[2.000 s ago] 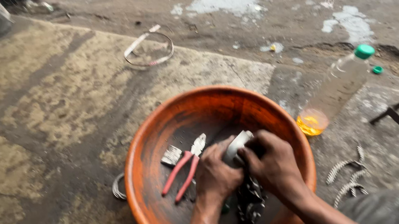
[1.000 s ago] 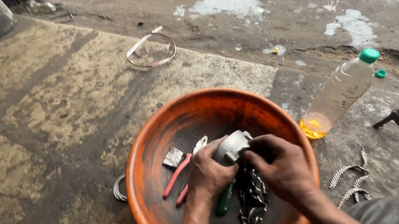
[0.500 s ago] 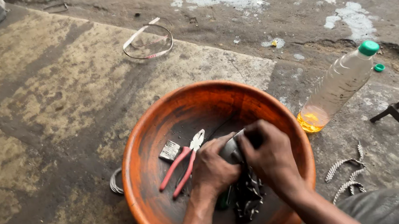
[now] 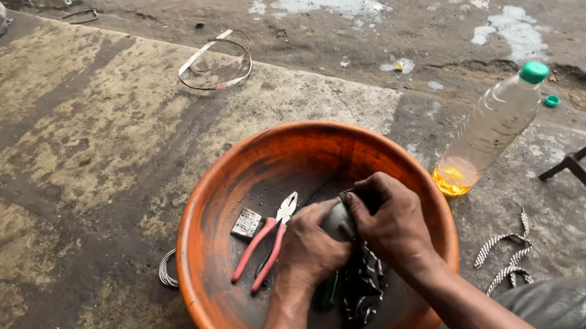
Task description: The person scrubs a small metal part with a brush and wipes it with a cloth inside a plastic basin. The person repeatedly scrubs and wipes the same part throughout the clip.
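Head view: we see round orange basin (image 4: 209, 275), smooth, stained dark inside, on rough patchy concrete. In basin: red-handled pliers (image 4: 265, 246), small flat metal piece (image 4: 246, 224), dark crumpled cloth (image 4: 361, 292). We note grey rounded metal part (image 4: 337, 221) near basin centre, mostly hidden. Left hand (image 4: 312, 246) curled over it, fingers closed gripping part. Right hand (image 4: 392, 225) bent at wrist, fingers clenched on part's top. Clear bottle (image 4: 490, 129), green cap, lies just beside basin.

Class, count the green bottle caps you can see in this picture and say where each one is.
2. One green cap is screwed on the plastic bottle lying right of the orange basin. A second, loose green cap lies on the ground just beside the bottle's neck. Others may be hidden.
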